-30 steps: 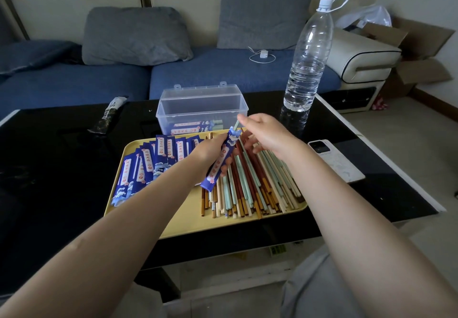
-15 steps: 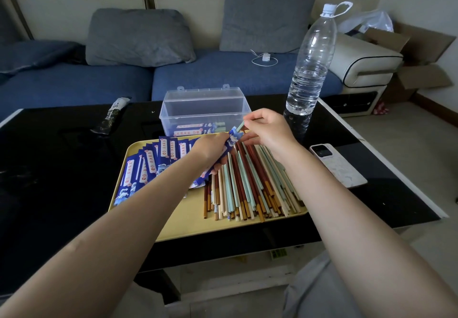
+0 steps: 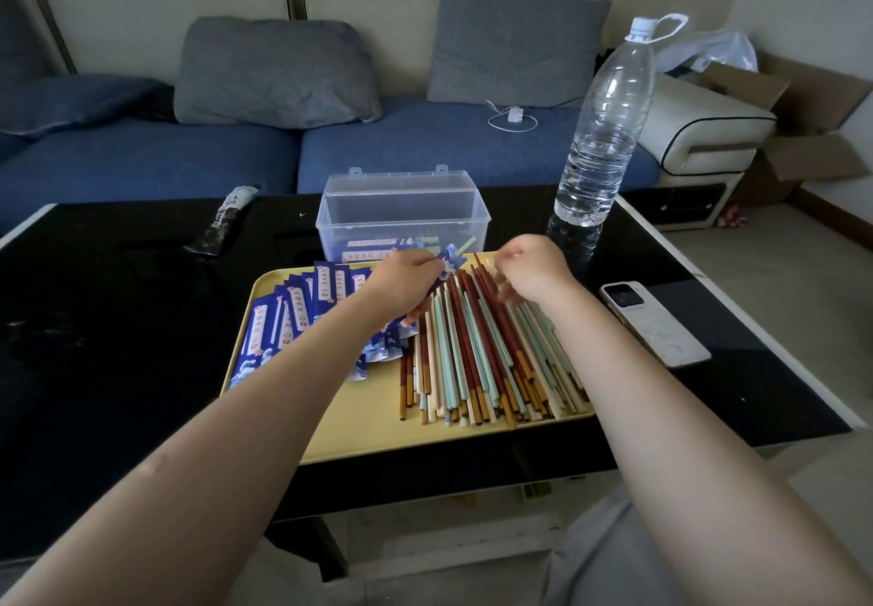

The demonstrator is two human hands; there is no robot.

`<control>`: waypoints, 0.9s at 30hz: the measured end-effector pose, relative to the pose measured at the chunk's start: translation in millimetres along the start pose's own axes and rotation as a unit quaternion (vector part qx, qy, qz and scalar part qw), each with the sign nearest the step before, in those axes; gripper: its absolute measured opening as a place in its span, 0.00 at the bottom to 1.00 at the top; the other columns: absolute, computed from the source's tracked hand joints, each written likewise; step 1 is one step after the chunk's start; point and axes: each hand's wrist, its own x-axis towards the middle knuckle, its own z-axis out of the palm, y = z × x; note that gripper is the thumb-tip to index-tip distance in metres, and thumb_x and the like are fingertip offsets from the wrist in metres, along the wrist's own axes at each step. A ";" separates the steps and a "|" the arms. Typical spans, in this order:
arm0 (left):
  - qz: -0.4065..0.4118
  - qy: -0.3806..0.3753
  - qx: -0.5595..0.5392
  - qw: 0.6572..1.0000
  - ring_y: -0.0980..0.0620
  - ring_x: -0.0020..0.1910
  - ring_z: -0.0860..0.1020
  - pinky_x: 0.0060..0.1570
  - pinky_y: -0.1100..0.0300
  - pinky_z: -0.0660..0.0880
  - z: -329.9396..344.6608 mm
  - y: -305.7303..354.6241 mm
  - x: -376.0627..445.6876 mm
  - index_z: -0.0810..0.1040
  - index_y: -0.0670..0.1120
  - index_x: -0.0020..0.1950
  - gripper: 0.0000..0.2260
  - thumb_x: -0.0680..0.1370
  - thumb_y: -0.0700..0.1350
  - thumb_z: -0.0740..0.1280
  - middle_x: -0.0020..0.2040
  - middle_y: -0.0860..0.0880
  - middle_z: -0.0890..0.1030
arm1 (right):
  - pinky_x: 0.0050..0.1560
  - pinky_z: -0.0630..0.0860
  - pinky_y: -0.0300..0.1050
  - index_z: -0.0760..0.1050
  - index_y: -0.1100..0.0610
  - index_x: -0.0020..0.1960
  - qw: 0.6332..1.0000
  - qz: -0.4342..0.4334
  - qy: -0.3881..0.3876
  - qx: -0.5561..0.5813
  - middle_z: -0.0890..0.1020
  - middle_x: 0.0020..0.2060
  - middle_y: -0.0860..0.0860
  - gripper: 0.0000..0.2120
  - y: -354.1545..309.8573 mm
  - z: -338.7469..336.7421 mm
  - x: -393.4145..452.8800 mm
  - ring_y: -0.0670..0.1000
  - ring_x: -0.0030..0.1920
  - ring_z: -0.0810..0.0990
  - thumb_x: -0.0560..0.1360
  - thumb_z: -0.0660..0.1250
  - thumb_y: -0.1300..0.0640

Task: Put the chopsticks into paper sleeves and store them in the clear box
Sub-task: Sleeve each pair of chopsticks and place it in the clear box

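My left hand (image 3: 401, 282) grips a blue paper sleeve (image 3: 448, 264) with pale green chopstick tips (image 3: 465, 244) sticking out of its far end, just in front of the clear box (image 3: 401, 211). The box stands open with a few sleeved pairs inside. My right hand (image 3: 531, 272) hovers with curled fingers over the pile of loose chopsticks (image 3: 482, 355) on the right of the yellow tray (image 3: 378, 421); it holds nothing that I can see. Empty blue sleeves (image 3: 293, 317) lie fanned on the tray's left side.
A tall water bottle (image 3: 604, 133) stands right of the box. A white phone (image 3: 654, 322) lies on the black table (image 3: 118, 322) right of the tray. A dark wrapper (image 3: 224, 223) lies at the back left. A blue sofa with grey cushions is behind.
My right hand let go of the chopstick ends and drew back to the right. My left hand carried the sleeved pair forward, toward the box.
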 end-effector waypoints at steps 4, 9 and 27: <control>-0.004 -0.011 0.003 1.000 0.51 0.21 0.74 0.22 0.61 0.71 4.1 -0.2 -1.5 0.74 0.45 0.49 0.10 0.85 0.46 0.55 0.31 0.44 0.77 | 0.35 0.78 0.43 0.73 0.66 0.67 0.960 0.070 -0.052 -0.267 0.82 0.41 0.57 0.17 5.8 5.2 -6.9 0.53 0.34 0.82 0.81 0.64 0.62; -0.052 -0.028 -0.064 0.996 0.46 0.27 0.81 0.29 0.57 0.77 8.4 0.7 -3.9 0.74 0.44 0.53 0.09 0.85 0.44 0.56 0.34 0.42 0.81 | 0.48 0.78 0.48 0.67 0.66 0.73 0.944 0.070 -0.058 -0.316 0.76 0.43 0.58 0.21 4.1 8.8 -7.6 0.58 0.52 0.83 0.80 0.62 0.66; -0.077 -0.067 -0.049 0.994 0.45 0.41 0.84 0.46 0.47 0.83 13.7 7.8 -9.8 0.72 0.43 0.60 0.09 0.85 0.46 0.56 0.50 0.40 0.82 | 0.28 0.71 0.42 0.77 0.64 0.56 0.967 0.059 -0.046 -0.243 0.80 0.33 0.55 0.09 14.8 0.3 1.5 0.51 0.28 0.77 0.78 0.66 0.61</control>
